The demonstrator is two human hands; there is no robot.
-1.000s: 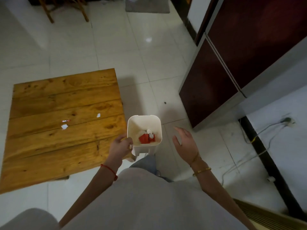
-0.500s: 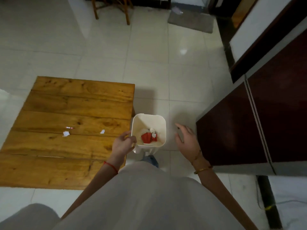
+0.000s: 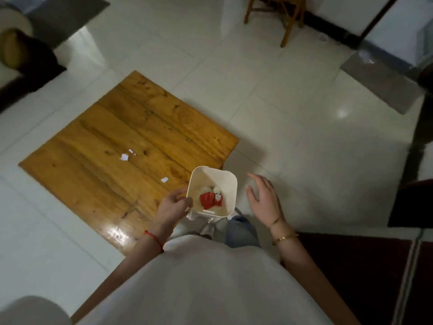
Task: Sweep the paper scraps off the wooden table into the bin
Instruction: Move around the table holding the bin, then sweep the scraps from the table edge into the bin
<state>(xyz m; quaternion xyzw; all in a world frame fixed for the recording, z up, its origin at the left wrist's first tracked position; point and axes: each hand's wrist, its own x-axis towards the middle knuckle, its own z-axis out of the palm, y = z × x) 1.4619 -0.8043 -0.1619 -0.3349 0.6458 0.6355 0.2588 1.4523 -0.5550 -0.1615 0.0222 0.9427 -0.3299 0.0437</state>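
A low wooden table [image 3: 117, 137] stands on the tiled floor. On it lie three small white paper scraps: one [image 3: 124, 157] near the middle, a tiny one with red [image 3: 132, 151] beside it, and one [image 3: 164, 179] close to the bin. The white square bin [image 3: 230, 184] is held at the table's right edge, with red and white scraps inside. My left hand [image 3: 172, 204] grips the bin's left rim. My right hand [image 3: 263, 195] hovers to the right of the bin, fingers spread, holding nothing.
A wooden chair [image 3: 276, 12] stands at the top. A grey mat [image 3: 382, 78] lies at the upper right. A dark red cabinet [image 3: 365, 277] is at the lower right. A dark cushion [image 3: 25, 59] sits at the upper left. My foot [image 3: 207, 229] is below the bin.
The view has swung left, so the table now looks rotated. My left hand still holds the bin at the table edge; my right hand stays open beside it.
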